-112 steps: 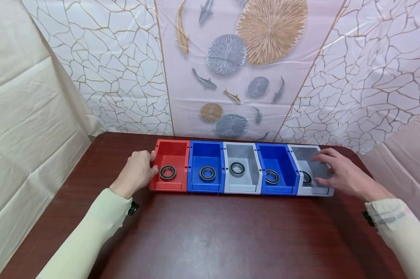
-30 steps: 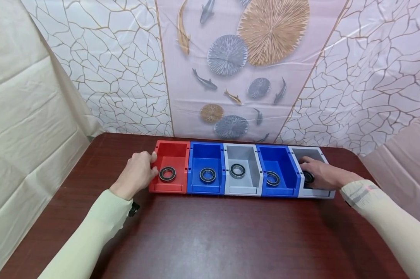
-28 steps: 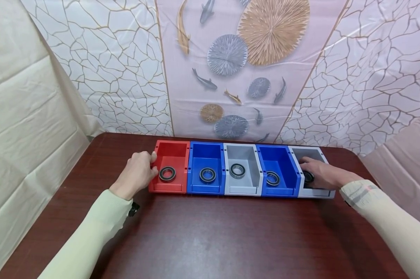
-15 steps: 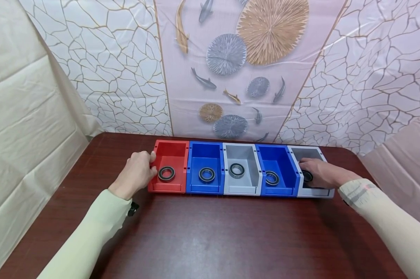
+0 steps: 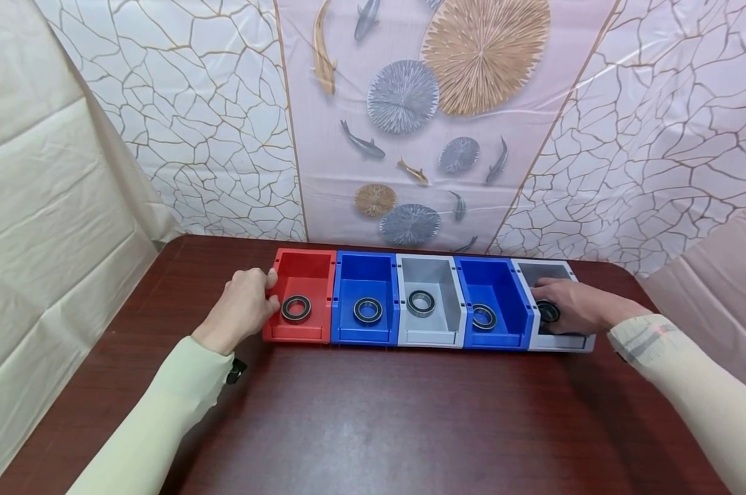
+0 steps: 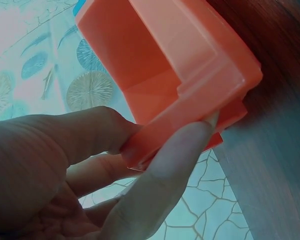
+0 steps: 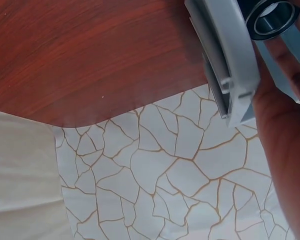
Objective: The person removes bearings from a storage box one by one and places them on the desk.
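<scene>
My left hand (image 5: 243,302) grips the outer side wall of the red bin (image 5: 298,333) at the left end of a row; in the left wrist view, thumb and forefinger pinch its rim. Inside the right-hand grey bin (image 5: 561,342), my right hand (image 5: 573,306) reaches down with its fingers at a black-sealed ball bearing (image 7: 254,31). That bearing looks tilted and held by the fingers, which partly cover it in the head view. Other bearings lie flat: one (image 5: 295,320) in the red bin, one (image 5: 368,322) in the blue bin beside it.
The middle grey bin (image 5: 431,337) holds a bearing (image 5: 421,314), and so does the right blue bin (image 5: 496,339) with its bearing (image 5: 484,328). All bins stand joined on a dark wooden table (image 5: 373,419). A patterned cloth (image 5: 224,137) hangs behind the table.
Since the earliest frame my right hand has come down from over the right grey bin onto its bearing. Over the last second the bearing has tilted slightly. My left hand stays put.
</scene>
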`<state>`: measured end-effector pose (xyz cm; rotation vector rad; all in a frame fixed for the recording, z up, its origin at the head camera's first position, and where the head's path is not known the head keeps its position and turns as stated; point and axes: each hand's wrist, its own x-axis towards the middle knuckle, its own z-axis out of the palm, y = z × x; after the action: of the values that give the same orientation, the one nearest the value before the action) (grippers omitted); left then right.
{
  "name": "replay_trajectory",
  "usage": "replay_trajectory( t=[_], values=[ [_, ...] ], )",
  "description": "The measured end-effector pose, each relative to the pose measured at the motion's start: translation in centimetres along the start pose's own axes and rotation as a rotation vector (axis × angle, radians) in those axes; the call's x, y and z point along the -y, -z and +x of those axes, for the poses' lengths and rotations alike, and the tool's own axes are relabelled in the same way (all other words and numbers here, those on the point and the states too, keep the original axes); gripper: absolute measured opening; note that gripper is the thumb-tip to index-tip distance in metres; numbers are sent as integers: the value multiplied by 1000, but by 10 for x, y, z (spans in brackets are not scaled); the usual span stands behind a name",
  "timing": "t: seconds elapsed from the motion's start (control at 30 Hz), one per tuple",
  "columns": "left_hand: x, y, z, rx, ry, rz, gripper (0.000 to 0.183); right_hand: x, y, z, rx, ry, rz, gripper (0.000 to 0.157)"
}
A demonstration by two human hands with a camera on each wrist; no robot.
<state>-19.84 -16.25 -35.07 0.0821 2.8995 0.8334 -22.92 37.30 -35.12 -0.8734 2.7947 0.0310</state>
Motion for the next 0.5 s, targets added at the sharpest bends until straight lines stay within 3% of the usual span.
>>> replay_trajectory(
  t=[0.2, 0.5],
  values=[
    [0, 0, 0, -1, -2, 0, 51, 1, 7, -5, 9, -5, 23, 51],
    [-1, 0, -2, 10, 4, 1, 55, 5, 18, -12, 25, -37, 3, 43]
  ],
)
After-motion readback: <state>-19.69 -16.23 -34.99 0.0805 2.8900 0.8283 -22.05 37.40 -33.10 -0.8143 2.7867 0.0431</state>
